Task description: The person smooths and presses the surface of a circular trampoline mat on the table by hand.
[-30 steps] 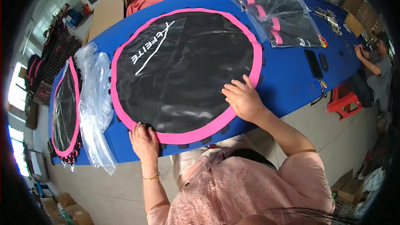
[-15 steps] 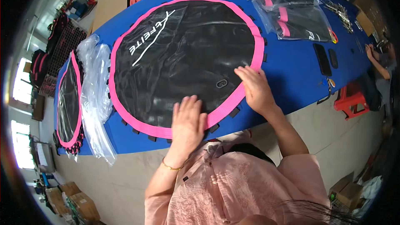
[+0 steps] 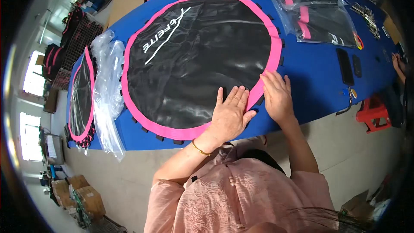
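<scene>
A round black mat (image 3: 202,56) with a pink border and small black tabs lies flat on the blue table (image 3: 310,86), white lettering at its upper left. My left hand (image 3: 232,114) rests palm down on the mat's near right part, fingers spread and pointing away from me. Just right of it, my right hand (image 3: 278,95) touches the pink border at the mat's right edge, its fingers extended. Neither hand holds anything. The small dark oval piece on the mat is mostly covered by my left hand.
Clear plastic bags (image 3: 105,99) and another pink-edged mat (image 3: 82,99) lie at the left. Bagged mats (image 3: 319,15) are at the upper right, near a phone (image 3: 344,66) and metal pieces (image 3: 366,17). A red stool (image 3: 373,113) and another person's hand (image 3: 399,65) are at the far right.
My left hand has slid right across the mat, over the dark oval piece and close to my right hand. The view has shifted slightly, so the table's contents appear farther right.
</scene>
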Demonstrator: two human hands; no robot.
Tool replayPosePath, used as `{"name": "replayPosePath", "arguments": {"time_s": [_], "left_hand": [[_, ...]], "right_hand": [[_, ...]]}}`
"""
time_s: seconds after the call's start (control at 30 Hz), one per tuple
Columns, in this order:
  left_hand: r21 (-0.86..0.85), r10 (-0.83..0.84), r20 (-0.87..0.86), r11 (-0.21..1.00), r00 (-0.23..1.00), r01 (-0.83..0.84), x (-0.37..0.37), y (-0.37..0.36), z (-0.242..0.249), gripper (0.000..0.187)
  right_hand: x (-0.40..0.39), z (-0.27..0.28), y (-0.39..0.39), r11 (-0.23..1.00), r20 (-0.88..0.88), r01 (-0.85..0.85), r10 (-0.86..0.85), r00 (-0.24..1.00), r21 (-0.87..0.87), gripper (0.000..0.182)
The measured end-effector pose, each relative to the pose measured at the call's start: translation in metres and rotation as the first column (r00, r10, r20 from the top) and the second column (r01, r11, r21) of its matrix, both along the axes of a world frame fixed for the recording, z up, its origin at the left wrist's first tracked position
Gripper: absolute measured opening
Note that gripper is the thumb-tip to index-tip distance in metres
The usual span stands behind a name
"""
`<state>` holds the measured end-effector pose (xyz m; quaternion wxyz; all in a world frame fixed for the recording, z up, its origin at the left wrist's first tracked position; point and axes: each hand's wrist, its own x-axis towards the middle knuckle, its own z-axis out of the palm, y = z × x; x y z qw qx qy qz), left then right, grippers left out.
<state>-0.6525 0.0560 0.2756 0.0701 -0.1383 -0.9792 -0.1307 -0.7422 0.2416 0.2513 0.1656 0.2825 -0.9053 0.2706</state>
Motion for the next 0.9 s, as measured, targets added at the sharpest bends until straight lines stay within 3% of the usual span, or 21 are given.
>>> {"name": "replayPosePath", "arguments": {"time_s": [0.27,0.47,0.57,0.8,0.9], "left_hand": [[-0.133,0.27,-0.004,0.954,0.963,-0.269,-0.022,-0.085,-0.003,0.06],[-0.23,0.602,0.056,0.784,0.797,-0.576,-0.025,-0.192,-0.007,0.062],[-0.209,0.606,0.102,0.789,0.789,-0.578,-0.021,-0.197,-0.004,0.063],[-0.071,0.216,-0.035,0.973,0.976,-0.218,-0.013,-0.109,-0.012,0.063],[-0.09,0.189,0.015,0.978,0.982,-0.187,-0.02,-0.099,-0.006,0.066]], "right_hand": [[-0.001,-0.001,0.0,1.0,0.037,0.014,-0.015,0.999,0.02,0.033],[-0.001,-0.003,0.001,1.0,0.041,0.005,-0.005,0.999,0.009,0.033],[0.0,0.001,0.001,1.0,0.058,-0.005,0.004,0.998,0.003,0.036],[0.0,0.0,0.001,0.999,0.029,-0.018,0.017,0.999,0.042,0.05],[0.0,-0.003,0.002,0.99,0.006,-0.002,0.002,1.0,0.141,0.052]]}}
